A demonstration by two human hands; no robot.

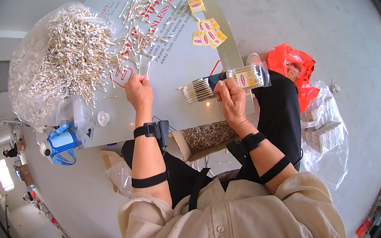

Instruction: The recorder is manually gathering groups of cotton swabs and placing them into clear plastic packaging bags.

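Observation:
My left hand (139,93) is closed in a pinch around a few cotton swabs (148,67), which stick up past the fingertips. My right hand (231,103) is curled with its fingertips at a cotton swab pack (249,76). This pack is a row of white-tipped swabs with a yellow card and clear plastic at its right end. A dark strip (215,79) crosses its middle, and a row of swab ends (197,91) shows at its left. Loose cotton swabs (137,40) lie scattered on the grey table beyond my left hand.
A large clear bag heaped with cotton swabs (77,53) fills the table's left. Several yellow cards (209,33) lie at the far edge. A blue bottle (61,143) stands at left. Below the near edge is a cardboard box (186,145); red (287,57) and clear (333,155) bags are at right.

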